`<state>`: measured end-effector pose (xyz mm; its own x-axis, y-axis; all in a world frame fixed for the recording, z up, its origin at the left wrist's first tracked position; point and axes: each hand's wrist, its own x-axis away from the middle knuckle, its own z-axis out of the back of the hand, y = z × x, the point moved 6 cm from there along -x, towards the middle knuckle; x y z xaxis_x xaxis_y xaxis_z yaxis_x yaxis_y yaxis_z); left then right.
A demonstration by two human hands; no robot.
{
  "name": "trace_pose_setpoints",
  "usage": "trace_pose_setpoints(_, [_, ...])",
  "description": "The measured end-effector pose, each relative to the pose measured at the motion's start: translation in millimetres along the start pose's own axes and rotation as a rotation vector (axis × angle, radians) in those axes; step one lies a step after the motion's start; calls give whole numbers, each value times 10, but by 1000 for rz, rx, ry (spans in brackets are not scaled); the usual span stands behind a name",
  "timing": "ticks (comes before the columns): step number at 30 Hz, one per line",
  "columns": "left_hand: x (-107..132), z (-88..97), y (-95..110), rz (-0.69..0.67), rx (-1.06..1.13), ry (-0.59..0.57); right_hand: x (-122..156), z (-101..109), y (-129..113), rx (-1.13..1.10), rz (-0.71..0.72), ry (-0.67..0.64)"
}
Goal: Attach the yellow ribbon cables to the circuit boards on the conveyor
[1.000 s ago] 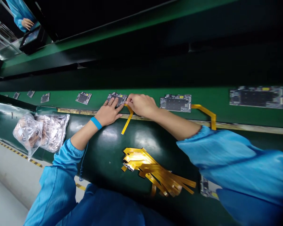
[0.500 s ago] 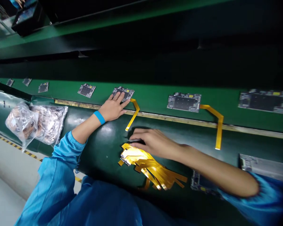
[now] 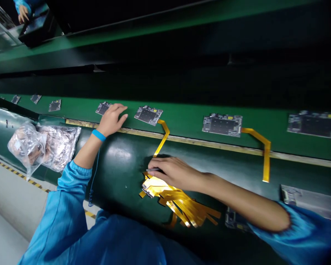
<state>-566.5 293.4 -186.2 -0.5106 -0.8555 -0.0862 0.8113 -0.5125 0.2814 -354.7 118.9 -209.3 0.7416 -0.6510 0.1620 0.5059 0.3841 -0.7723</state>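
My left hand (image 3: 110, 119) is at the belt's near edge, fingers apart, partly covering a circuit board (image 3: 101, 108); I cannot tell whether it touches it. To its right lies another circuit board (image 3: 148, 115) with an orange flat ribbon cable (image 3: 164, 137) running from its corner over the ledge. My right hand (image 3: 172, 171) is closed around a thin dark tool (image 3: 153, 169), its exact kind unclear. That hand is just above a fanned pile of orange flat ribbon cables (image 3: 182, 202) with dark connector ends at the left. A blue band circles my left wrist.
More boards lie along the green belt (image 3: 182, 129), including a board (image 3: 222, 124) with a cable attached. Plastic bags (image 3: 57, 149) of copper-coloured parts lie at left. A silvery board (image 3: 310, 201) sits at lower right. A co-worker's hand (image 3: 23, 14) shows at upper left.
My left hand has lifted off the board with the cable and moved left to the neighbouring board. My right hand has shifted slightly down and left, still holding the dark tool.
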Motion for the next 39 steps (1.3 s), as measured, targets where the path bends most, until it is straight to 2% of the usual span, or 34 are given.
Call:
trace_pose_setpoints(5, [-7, 202, -401, 201, -44, 54, 9, 154, -15, -180, 48, 137])
trace_pose_setpoints(9, [-74, 201, -510, 287, -52, -42, -142, 327, 15, -327, -53, 185])
trace_pose_setpoints(14, [-193, 109, -391, 273, -117, -200, -502, 614, 204, -406, -211, 376])
trace_pose_setpoints(18, [-258, 57, -247, 257, -226, -241, -815, 782, 367, -391, -270, 496])
trace_pose_setpoints(22, [-295, 39, -158, 231, -264, -262, -1039, 851, 434, -421, -318, 522])
trace_pose_setpoints(26, [-300, 57, -200, 231, -208, -245, -1210, 840, 481, -413, -395, 508])
trace_pose_setpoints(29, [-258, 79, -286, 218, -131, -167, -1354, 829, 526, -393, -414, 535])
trace_pose_setpoints(33, [-117, 54, -341, 112, -77, -81, -1530, 819, 598, -377, -457, 572])
trace_pose_setpoints(36, [3, 8, -315, 31, -54, -67, -1612, 835, 632, -323, -504, 582])
trace_pose_setpoints(39, [72, -31, -272, 13, -68, -89, -1653, 855, 657, -264, -553, 570])
